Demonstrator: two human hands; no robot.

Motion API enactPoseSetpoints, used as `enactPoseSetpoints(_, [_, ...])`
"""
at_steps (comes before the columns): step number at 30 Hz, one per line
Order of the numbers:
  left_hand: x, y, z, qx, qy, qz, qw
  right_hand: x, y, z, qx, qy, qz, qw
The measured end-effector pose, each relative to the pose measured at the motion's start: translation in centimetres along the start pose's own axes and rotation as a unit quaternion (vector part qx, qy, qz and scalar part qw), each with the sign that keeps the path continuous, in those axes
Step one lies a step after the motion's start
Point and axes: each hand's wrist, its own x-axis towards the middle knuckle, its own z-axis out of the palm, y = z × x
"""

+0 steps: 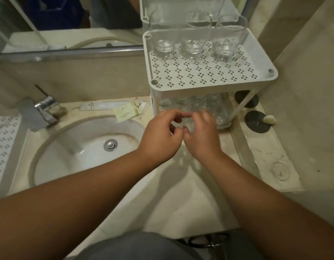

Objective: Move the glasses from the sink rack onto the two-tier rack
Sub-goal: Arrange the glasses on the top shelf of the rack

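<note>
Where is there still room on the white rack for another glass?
The top shelf is bare in front of the three glasses along its back, right up to the front rim. The lower shelf is crowded with glasses, and both hands, left and right, are there.

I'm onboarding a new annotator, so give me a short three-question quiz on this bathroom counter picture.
1. How many glasses stand on the top tier of the two-tier rack?
2. True or false: the left hand rests inside the sink.
3. Where do both hands meet? A) over the faucet B) in front of the rack's lower tier, around a clear glass C) above the top tier

Key: 1. Three: left glass, middle glass, right glass. 2. False; it is beside the right hand, in front of the rack. 3. B.
</note>
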Motion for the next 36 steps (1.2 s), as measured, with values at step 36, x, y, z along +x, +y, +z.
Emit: enactPoseSetpoints(36, [3.1, -3.8, 1.6, -0.101, -0.084, -0.371, 0.919, 10.4, 3.3, 6.3, -0.298, -0.174, -0.099, 0.933])
